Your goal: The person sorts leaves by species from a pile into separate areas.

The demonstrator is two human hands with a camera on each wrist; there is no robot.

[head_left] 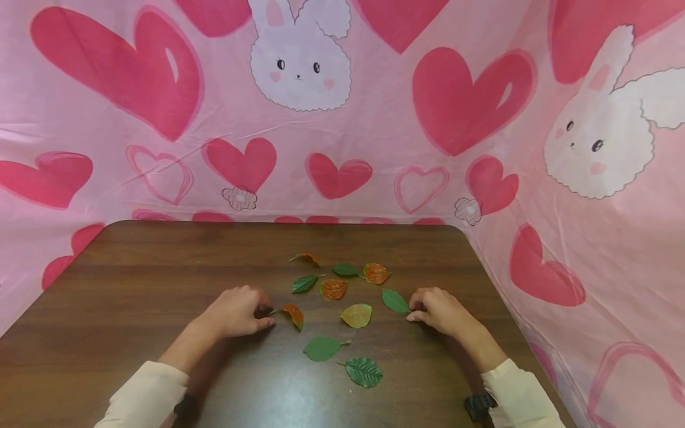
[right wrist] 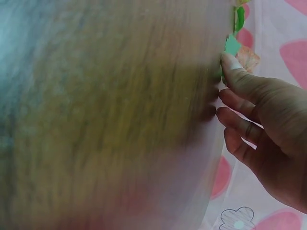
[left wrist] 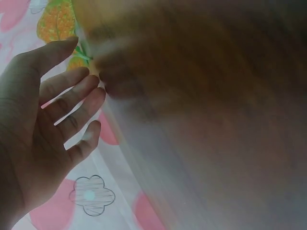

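Observation:
My left hand [head_left: 238, 310] rests at the left of the leaf group, its thumb and index finger apart. Between those two tips is the stem of a curled orange leaf [head_left: 292, 315]. In the left wrist view that stem [left wrist: 84, 55] shows in the gap, and the fingers are loosely bent. On the other side, my right hand [head_left: 440, 310] has its thumb and index tips at the stem of a green leaf [head_left: 395, 301]. In the right wrist view the thumb overlaps a green leaf [right wrist: 232, 45]; whether the stem is pinched is hidden.
Several more leaves lie between the hands: a yellowish one [head_left: 357, 315], orange-red ones [head_left: 333, 289], and green ones nearer me, including a ribbed leaf [head_left: 364, 372]. All lie on a brown wooden table [head_left: 134, 273]. A pink heart-and-rabbit cloth [head_left: 369, 125] hangs behind and at the sides.

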